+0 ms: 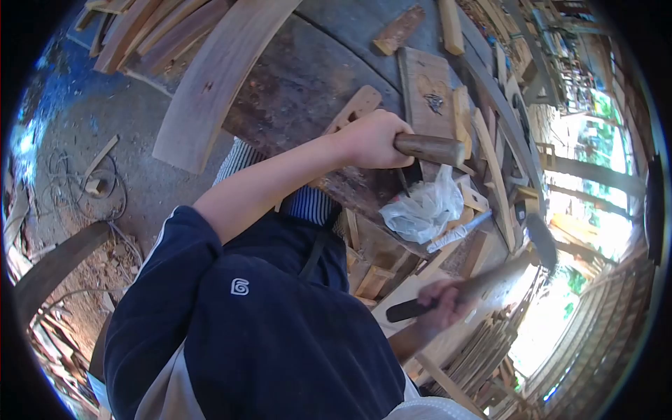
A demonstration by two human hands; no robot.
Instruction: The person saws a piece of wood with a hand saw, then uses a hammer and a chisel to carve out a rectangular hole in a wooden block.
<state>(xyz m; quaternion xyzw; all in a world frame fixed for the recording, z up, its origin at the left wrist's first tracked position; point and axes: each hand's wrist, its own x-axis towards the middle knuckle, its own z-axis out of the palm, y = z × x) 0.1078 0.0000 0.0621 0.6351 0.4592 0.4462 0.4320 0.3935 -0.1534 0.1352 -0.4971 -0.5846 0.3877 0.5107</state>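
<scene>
My left hand (374, 140) is closed around a chisel with a thick round wooden handle (430, 148); its blade is hidden by my fist. Under and behind that hand lies a wooden piece with cut slots (362, 103), on the dark worn workbench (294, 84). Off to the lower right, my right hand (442, 302) grips a hammer (483, 281) near the end of its handle. The hammer is raised apart from the chisel, and its metal head is smeared by motion. A crumpled clear plastic bag (423, 206) sits just below my left hand.
A board bearing a small pile of dark metal bits (434, 103) lies beyond my left hand. A wide curved plank (217, 84) overhangs the bench at upper left. Wood strips (493, 175) crowd the right side. A tangled cord (87, 185) lies on the floor.
</scene>
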